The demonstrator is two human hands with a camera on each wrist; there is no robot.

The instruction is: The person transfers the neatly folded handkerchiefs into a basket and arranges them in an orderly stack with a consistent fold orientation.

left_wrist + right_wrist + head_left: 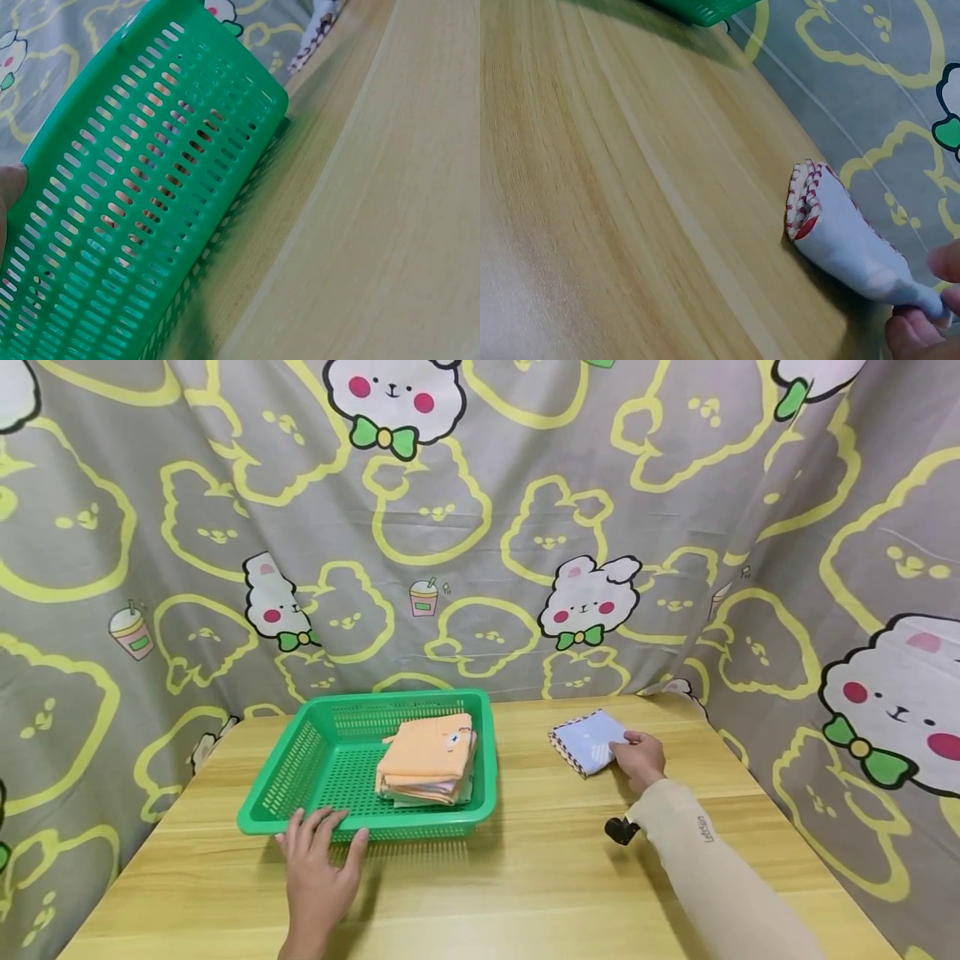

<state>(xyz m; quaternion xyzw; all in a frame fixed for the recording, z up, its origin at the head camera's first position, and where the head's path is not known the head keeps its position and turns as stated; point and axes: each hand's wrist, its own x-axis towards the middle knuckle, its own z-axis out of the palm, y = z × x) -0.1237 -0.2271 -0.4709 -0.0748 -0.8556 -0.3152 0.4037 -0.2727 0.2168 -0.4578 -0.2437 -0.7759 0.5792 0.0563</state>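
Right of the green basket (300,760), the folded blue cloth (588,739) lies on the wooden table (525,877), its near corner pinched by the right hand (641,760). It looks light, soft and floppy; gripping the folded edge should keep its layers together. The left hand (318,860) rests flat-fingered against the basket's front rim.

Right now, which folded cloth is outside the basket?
The blue cloth, pinched by the right hand on the table; the orange-topped stack lies inside the green basket.

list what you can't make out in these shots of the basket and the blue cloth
- Lower cloths in the stack: head view, covered by the orange cloth.
- Left hand: left wrist view, only a fingertip shows at the edge.
- Right hand grip on blue cloth: right wrist view, cropped at the corner.
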